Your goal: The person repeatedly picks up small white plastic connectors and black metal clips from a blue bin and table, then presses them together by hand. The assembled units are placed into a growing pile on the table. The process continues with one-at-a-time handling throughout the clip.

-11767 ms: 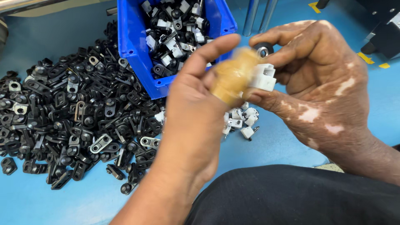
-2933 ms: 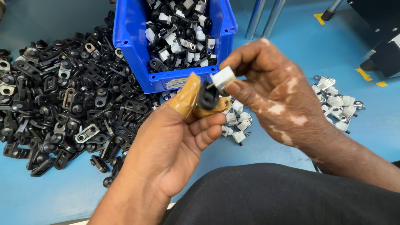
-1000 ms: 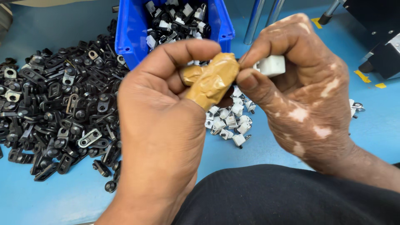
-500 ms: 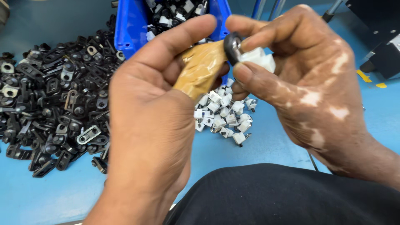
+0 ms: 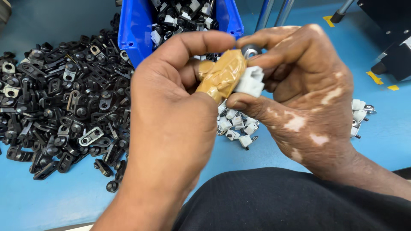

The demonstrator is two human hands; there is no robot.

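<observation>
My left hand is raised in the middle of the view, its index finger wrapped in brown tape. My right hand pinches a small white plastic block against that taped finger. A black round part sits on top of the block, between my right fingers and my left thumb. Both hands meet above a small heap of white blocks on the blue table.
A large pile of black metal brackets covers the table's left side. A blue bin at the top holds joined black and white pieces. More white blocks lie at the right. Black machine parts stand top right.
The hands have stayed together, and my right hand has turned the white block and black part a little against the taped finger.
</observation>
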